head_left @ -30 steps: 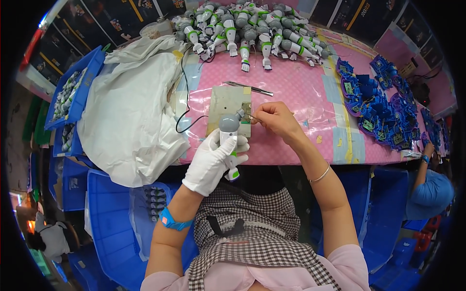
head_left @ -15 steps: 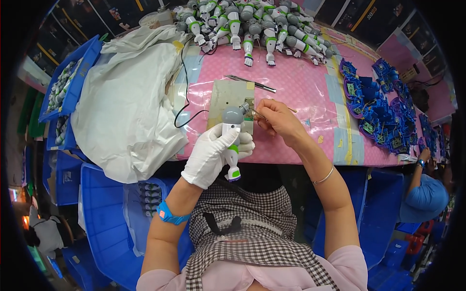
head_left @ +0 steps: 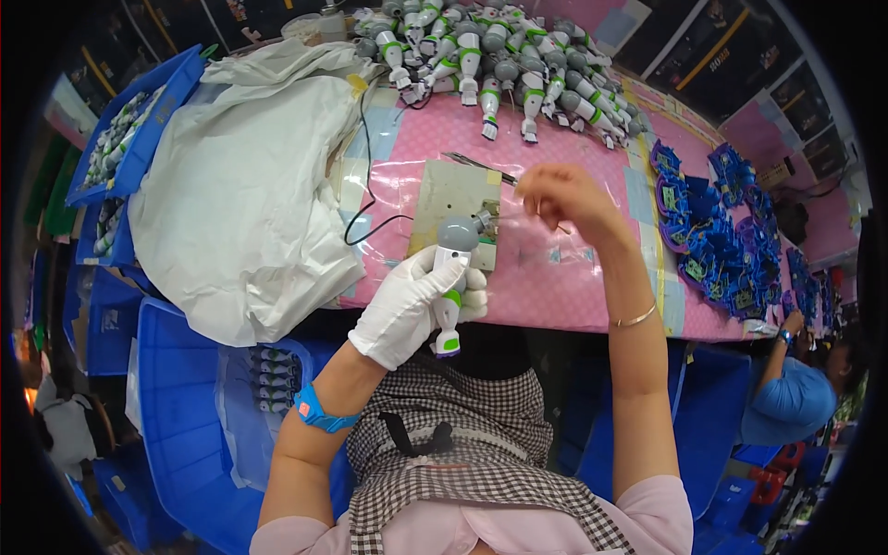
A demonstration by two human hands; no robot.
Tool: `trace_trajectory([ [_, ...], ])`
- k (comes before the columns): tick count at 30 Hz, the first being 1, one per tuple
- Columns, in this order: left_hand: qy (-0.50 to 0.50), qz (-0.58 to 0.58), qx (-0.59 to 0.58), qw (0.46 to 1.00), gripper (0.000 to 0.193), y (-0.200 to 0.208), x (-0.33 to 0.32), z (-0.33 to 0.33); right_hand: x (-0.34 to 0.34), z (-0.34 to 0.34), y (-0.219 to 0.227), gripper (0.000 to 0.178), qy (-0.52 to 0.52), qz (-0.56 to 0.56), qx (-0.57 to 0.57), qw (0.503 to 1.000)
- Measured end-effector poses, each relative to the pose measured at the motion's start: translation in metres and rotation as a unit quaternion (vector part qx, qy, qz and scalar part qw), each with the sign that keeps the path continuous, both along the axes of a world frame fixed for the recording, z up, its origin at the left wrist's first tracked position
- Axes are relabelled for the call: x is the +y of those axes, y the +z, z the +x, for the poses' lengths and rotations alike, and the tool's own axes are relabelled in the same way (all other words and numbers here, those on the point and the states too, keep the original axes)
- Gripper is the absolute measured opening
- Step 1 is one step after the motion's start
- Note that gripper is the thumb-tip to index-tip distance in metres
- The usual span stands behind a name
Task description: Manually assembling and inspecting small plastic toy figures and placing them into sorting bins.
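My left hand (head_left: 402, 305), in a white glove, is closed round a toy robot arm (head_left: 456, 235) in white, grey and green. Its round grey shoulder points away from me and its small hand end hangs below my fingers. The grey joint at its far end rests at the right edge of a flat metal fixture plate (head_left: 449, 190). My bare right hand (head_left: 573, 202) is raised to the right of the plate, smeared by motion, so what its fingers hold does not show. Near its fingertips lie dark tweezers (head_left: 476, 166) on the table.
A heap of similar toy arms (head_left: 495, 69) covers the table's far side. White plastic sheeting (head_left: 245, 203) spreads at the left, beside blue bins (head_left: 176, 416). Blue and purple toy parts (head_left: 717, 240) with circuit boards lie at the right. A co-worker (head_left: 795, 370) sits beyond. A black cable (head_left: 368, 157) crosses the table.
My right hand has moved away from the toy arm's joint, up and to the right. My left hand still grips the toy arm at the plate. The whole view has shifted slightly.
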State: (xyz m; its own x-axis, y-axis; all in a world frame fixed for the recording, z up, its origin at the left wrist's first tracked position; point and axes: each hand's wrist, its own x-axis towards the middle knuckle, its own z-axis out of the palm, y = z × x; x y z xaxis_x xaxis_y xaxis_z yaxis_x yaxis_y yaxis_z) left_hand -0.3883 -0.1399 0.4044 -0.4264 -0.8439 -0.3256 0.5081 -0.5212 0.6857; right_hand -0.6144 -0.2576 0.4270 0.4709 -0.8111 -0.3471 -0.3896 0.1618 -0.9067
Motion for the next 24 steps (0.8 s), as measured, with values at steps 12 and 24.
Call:
trace_trajectory([
  [12,0.742,0.013,-0.319,0.589,0.024,-0.110,0.147,0.278,-0.176,0.024,-0.080,0.053,-0.129,-0.483,0.372,0.782],
  [24,0.502,0.560,-0.328,0.572,0.026,-0.432,0.368,0.425,-0.071,-0.057,-0.053,0.033,-0.257,-0.388,0.134,0.875],
])
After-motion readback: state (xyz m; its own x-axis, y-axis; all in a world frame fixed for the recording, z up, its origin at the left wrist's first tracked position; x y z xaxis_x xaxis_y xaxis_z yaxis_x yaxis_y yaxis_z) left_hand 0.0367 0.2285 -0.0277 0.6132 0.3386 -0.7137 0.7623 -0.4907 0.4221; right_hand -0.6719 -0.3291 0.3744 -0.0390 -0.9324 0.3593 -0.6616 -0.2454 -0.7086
